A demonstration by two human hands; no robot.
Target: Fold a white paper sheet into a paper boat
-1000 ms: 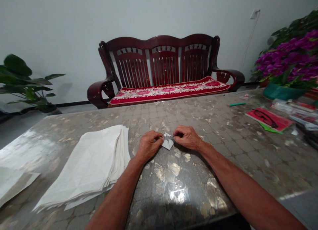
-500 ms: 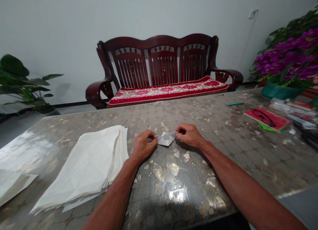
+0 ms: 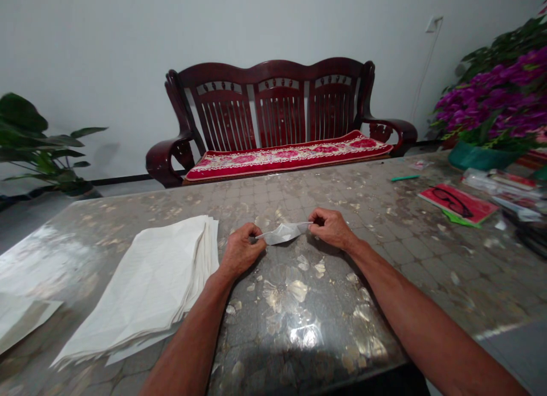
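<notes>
A small folded white paper (image 3: 282, 233) is stretched between my two hands, just above the table (image 3: 260, 310). Its left end is pinched between the thumb and fingers of my left hand (image 3: 243, 249). My right hand (image 3: 331, 229) pinches the opposite end, a little higher. The paper looks like a shallow boat shape with a raised point in its middle. To the left of my left forearm lies a stack of white paper sheets (image 3: 145, 282), with crease lines across the top sheet.
Another sheet (image 3: 25, 319) lies at the left edge. On the right are a green pen (image 3: 404, 178), black glasses (image 3: 452, 201) on a red booklet (image 3: 481, 205), and purple flowers in a green pot (image 3: 482, 156). A wooden bench (image 3: 277, 71) stands beyond the table.
My hands have moved apart, drawing the folded paper wider and flatter. Its lower point, which hung down before, is now pulled up into a longer shape.
</notes>
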